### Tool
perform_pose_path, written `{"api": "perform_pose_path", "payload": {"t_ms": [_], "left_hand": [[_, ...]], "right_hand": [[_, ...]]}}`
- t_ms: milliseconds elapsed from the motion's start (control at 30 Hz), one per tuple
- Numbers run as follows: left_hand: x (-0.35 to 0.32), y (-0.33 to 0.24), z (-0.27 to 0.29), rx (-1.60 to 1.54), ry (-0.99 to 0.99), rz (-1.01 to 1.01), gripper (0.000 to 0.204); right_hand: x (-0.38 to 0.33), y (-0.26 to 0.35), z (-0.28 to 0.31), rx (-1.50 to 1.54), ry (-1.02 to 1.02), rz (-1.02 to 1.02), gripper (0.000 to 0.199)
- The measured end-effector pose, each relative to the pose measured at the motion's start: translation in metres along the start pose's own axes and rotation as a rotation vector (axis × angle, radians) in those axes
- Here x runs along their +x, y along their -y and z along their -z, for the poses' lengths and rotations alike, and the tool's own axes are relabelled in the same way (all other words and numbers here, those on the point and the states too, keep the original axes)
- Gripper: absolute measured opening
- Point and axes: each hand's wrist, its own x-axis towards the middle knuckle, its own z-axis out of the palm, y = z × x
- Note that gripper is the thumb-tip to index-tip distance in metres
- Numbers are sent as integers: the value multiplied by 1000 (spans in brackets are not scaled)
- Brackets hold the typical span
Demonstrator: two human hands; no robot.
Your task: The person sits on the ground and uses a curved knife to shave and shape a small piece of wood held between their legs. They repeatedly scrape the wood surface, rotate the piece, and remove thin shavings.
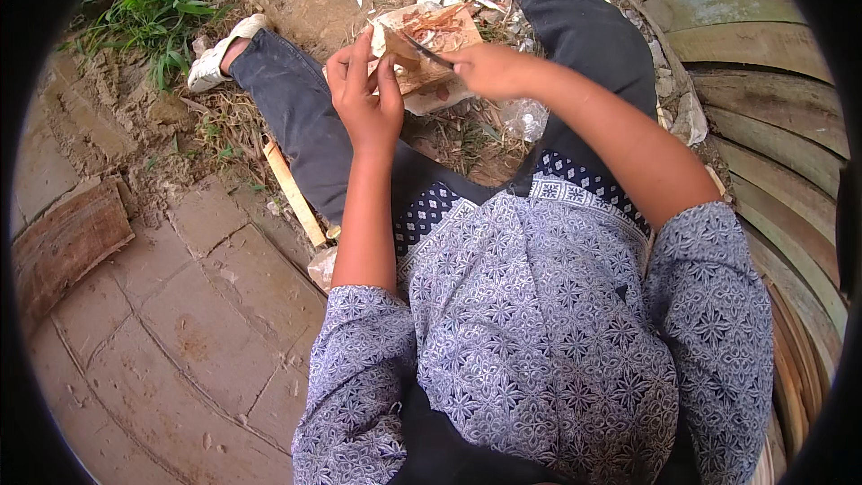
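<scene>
Item: small pale piece of wood [392,43], light tan, irregular in shape, held up above the person's lap at about 12 o'clock from the chest. It sits between the two hands, over the gap between the legs.

Left hand [364,94]: grip closed around the lower end of the wood piece, fingers curled up its side, thumb toward the body.

Right hand [489,69]: grip closed tight on the handle of a knife [426,51]; the dark narrow blade points toward 9 o'clock and its tip touches the wood piece.

Beneath the hands: a flat cardboard sheet [440,81] lying on the ground, strewn with reddish-brown shavings [435,22].

Near it, at 1 o'clock: a crumpled clear plastic bag [528,117] on dry grass.

Legs in dark trousers [301,117] stretch out toward 11 and 1 o'clock; a white shoe [215,54] at the end of the left leg.

At 9 o'clock of the left knee: a pale wooden stick [294,193] lying on paved stone slabs [180,305].

At 10 o'clock, far: green grass [162,9].

At 3 o'clock: curved weathered wooden planks [763,81].
</scene>
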Motion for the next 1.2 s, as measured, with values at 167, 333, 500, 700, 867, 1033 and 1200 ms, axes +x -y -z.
{"api": "perform_pose_path", "payload": {"t_ms": [167,333,500,700,867,1033,1200], "left_hand": [[1,5,2,21,0,-19,43],[4,7,5,25,52,-89,42],[8,11,7,4,92,-103,40],[6,17,16,-15,110,-36,41],[17,16,10,41,128,-102,40],[12,25,13,86,118,-140,42],[12,17,4,102,123,-134,44]], "right_hand": [[-14,10,14,45,-196,61,48],[-9,7,8,39,-35,21,49],[7,-5,0,-62,-84,87,46],[20,26,-1,-160,22,-23,36],[32,19,-9,-236,-68,-60,45],[24,22,-25,-157,-189,-80,47],[17,3,-5,-233,-23,-6,44]]}}
